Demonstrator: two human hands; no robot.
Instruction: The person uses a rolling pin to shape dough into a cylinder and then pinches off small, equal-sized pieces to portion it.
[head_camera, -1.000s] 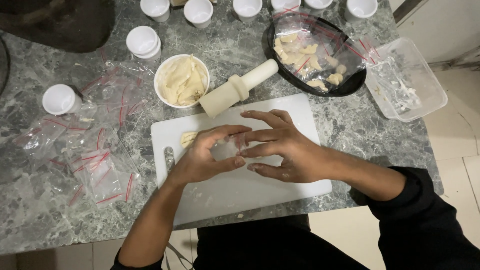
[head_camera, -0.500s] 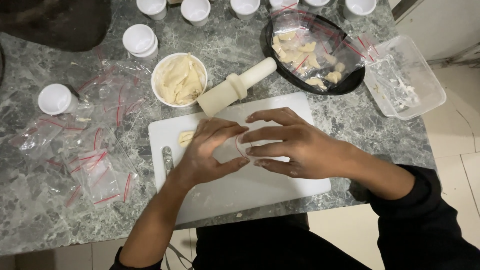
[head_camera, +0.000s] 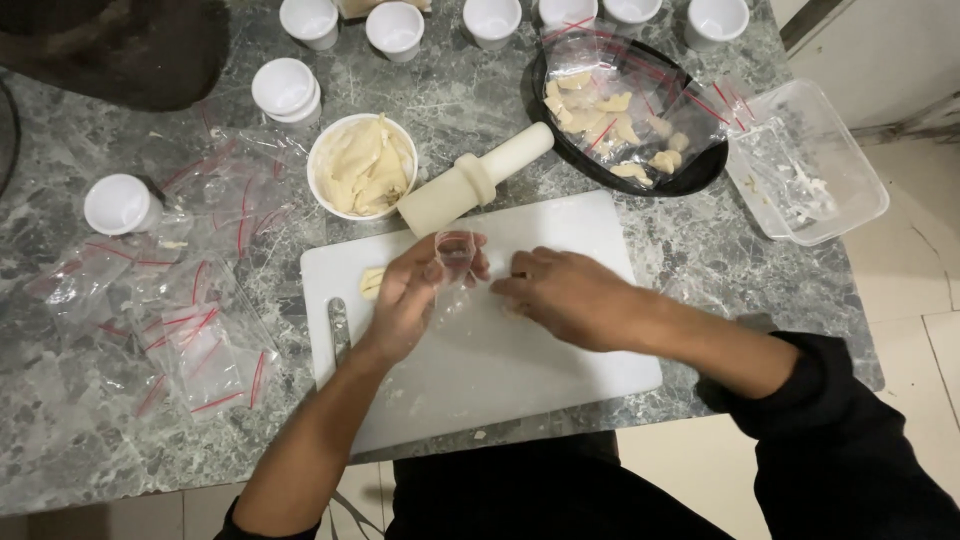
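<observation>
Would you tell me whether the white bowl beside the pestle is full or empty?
Full: the white bowl is heaped with pale, creamy pieces rising to its rim.

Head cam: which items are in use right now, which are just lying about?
In use: left hand holding small clear plastic bag; right hand; white rectangular cutting board.

Lying about: cream cylindrical pestle; white bowl of pale pieces; black oval tray; clear plastic tub.

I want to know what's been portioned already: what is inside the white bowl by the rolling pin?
The white bowl holds pale, creamy flat pieces heaped to the rim. Whatever lies beneath the top layer is covered.
</observation>
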